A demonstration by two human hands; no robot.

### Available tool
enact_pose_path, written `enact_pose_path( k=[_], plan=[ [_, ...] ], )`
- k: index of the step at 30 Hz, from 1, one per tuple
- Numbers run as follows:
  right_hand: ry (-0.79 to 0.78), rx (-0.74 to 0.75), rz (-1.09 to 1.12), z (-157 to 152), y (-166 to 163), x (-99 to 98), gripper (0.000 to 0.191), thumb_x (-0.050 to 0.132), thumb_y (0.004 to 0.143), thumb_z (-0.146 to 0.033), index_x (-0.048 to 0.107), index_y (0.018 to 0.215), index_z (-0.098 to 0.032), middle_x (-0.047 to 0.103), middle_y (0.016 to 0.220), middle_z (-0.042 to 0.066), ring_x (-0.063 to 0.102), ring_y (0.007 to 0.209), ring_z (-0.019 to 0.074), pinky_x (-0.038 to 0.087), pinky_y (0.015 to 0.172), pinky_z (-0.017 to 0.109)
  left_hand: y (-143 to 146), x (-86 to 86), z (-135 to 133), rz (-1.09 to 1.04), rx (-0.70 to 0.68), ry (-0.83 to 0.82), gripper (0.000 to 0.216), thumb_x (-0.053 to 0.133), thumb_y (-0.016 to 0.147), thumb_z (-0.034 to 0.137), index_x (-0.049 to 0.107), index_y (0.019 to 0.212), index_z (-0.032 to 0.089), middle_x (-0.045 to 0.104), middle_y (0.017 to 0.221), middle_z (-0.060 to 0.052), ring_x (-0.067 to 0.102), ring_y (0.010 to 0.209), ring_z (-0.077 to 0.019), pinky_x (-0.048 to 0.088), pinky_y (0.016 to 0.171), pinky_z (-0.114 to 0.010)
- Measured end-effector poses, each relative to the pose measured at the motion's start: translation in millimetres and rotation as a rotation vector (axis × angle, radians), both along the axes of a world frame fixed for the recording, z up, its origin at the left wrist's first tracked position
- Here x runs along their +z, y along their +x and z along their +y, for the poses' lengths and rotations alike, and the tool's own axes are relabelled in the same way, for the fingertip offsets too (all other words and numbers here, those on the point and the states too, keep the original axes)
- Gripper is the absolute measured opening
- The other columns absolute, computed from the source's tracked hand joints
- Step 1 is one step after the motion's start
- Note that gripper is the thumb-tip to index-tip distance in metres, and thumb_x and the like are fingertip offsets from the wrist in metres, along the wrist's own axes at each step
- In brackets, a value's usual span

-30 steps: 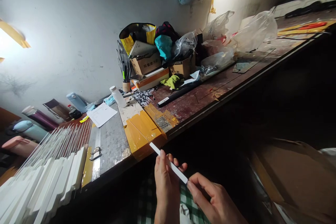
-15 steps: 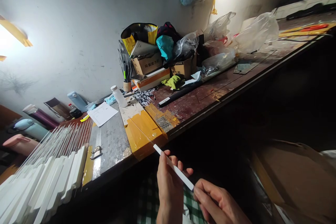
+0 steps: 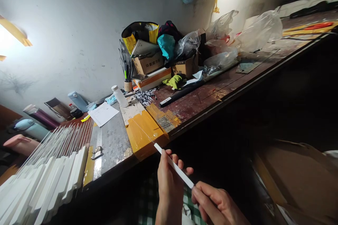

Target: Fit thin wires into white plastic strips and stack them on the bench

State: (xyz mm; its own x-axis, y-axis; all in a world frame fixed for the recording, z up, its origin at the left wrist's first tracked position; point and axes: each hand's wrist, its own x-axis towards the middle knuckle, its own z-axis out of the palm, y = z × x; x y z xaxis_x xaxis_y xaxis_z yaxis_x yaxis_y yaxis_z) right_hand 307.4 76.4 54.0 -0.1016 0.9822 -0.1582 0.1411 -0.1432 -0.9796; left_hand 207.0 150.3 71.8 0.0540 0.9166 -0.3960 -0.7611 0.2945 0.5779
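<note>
A slim white stick-like piece [image 3: 179, 172] slants between my hands, with a thin wire or rod running from its far end over the yellow-taped block [image 3: 144, 132]. My left hand [image 3: 170, 179] is closed on its middle, thumb on top and fingers curled beneath. The near end is pinched between the thumb and fingers of my right hand [image 3: 216, 200]; whatever lies inside that pinch is hidden. At the left, several similar white pieces with thin rods [image 3: 55, 172] lie side by side at the table's edge.
Behind the taped block stand a white bottle [image 3: 119, 96] and a pile of small black-and-white pieces [image 3: 145, 96]. A paper sheet [image 3: 104, 113] and a metal ruler [image 3: 98, 161] lie left. Cardboard boxes [image 3: 148, 64] and plastic bags [image 3: 258, 33] crowd the back. A carton [image 3: 298, 179] is low right.
My right hand and the near end of the white piece have shifted slightly up and left. My left hand keeps its hold, almost unmoved.
</note>
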Motion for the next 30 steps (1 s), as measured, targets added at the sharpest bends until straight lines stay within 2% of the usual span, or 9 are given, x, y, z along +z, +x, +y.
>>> enact_pose_path(
  k=[5, 10, 14, 19, 22, 27, 30],
  plan=[
    [-0.032, 0.039, 0.081, 3, 0, 2.9, 0.049, 0.037, 0.089, -0.060, 0.053, 0.066, -0.019, 0.040, 0.045, -0.007, 0.036, 0.045, 0.0101, 0.033, 0.048, 0.022, -4, -0.9, 8, -0.031, 0.023, -0.017, 0.011, 0.054, 0.088, 0.025, 0.054, 0.087, 0.014, 0.053, 0.069, 0.001, 0.052, 0.054, -0.0112, 0.051, 0.051, -0.030],
    [-0.067, 0.049, 0.132, 0, 2, 0.0, 0.050, 0.037, 0.091, -0.059, 0.054, 0.067, -0.019, 0.038, 0.044, -0.008, 0.036, 0.044, 0.0095, 0.033, 0.048, 0.022, -1, -1.8, 2, 0.005, 0.033, 0.007, 0.020, 0.066, 0.082, 0.033, 0.053, 0.083, 0.018, 0.046, 0.061, 0.005, 0.046, 0.048, -0.0084, 0.045, 0.046, -0.025],
    [-0.068, 0.043, 0.188, 7, -2, -6.8, 0.050, 0.034, 0.092, -0.059, 0.053, 0.071, -0.018, 0.040, 0.043, -0.008, 0.036, 0.042, 0.0091, 0.034, 0.047, 0.021, -2, -0.9, 7, -0.066, 0.036, -0.006, 0.017, 0.057, 0.087, 0.032, 0.057, 0.093, 0.016, 0.050, 0.066, 0.002, 0.050, 0.053, -0.0110, 0.047, 0.049, -0.029],
    [0.037, -0.020, 0.070, 11, -3, -16.2, 0.043, 0.036, 0.093, -0.055, 0.052, 0.076, -0.019, 0.044, 0.054, -0.006, 0.042, 0.051, 0.0111, 0.038, 0.051, 0.022, -3, -4.7, 14, -0.046, 0.055, 0.033, 0.009, 0.056, 0.087, 0.024, 0.055, 0.088, 0.016, 0.051, 0.070, 0.001, 0.052, 0.057, -0.0107, 0.047, 0.050, -0.027],
    [0.103, -0.059, -0.018, 8, -1, -20.2, 0.040, 0.038, 0.093, -0.053, 0.050, 0.073, -0.020, 0.040, 0.056, -0.007, 0.039, 0.052, 0.0109, 0.034, 0.050, 0.022, -1, -6.8, 10, 0.035, 0.046, 0.041, 0.012, 0.061, 0.085, 0.025, 0.052, 0.085, 0.016, 0.053, 0.074, 0.001, 0.053, 0.059, -0.0103, 0.048, 0.049, -0.025],
    [0.018, -0.002, 0.022, 6, 0, -19.6, 0.043, 0.036, 0.093, -0.054, 0.053, 0.073, -0.020, 0.042, 0.053, -0.006, 0.039, 0.050, 0.0111, 0.031, 0.048, 0.023, 2, -6.7, 0, 0.098, 0.041, 0.011, 0.021, 0.065, 0.083, 0.033, 0.051, 0.086, 0.018, 0.050, 0.071, 0.003, 0.051, 0.056, -0.0093, 0.047, 0.048, -0.024],
    [0.019, -0.012, 0.068, 5, -4, -12.2, 0.045, 0.040, 0.090, -0.058, 0.045, 0.065, -0.021, 0.038, 0.052, -0.006, 0.037, 0.051, 0.0114, 0.031, 0.049, 0.023, 3, -7.9, -2, 0.075, 0.054, 0.021, 0.023, 0.065, 0.082, 0.037, 0.053, 0.090, 0.019, 0.046, 0.068, 0.005, 0.048, 0.052, -0.0069, 0.044, 0.046, -0.021]
  ],
)
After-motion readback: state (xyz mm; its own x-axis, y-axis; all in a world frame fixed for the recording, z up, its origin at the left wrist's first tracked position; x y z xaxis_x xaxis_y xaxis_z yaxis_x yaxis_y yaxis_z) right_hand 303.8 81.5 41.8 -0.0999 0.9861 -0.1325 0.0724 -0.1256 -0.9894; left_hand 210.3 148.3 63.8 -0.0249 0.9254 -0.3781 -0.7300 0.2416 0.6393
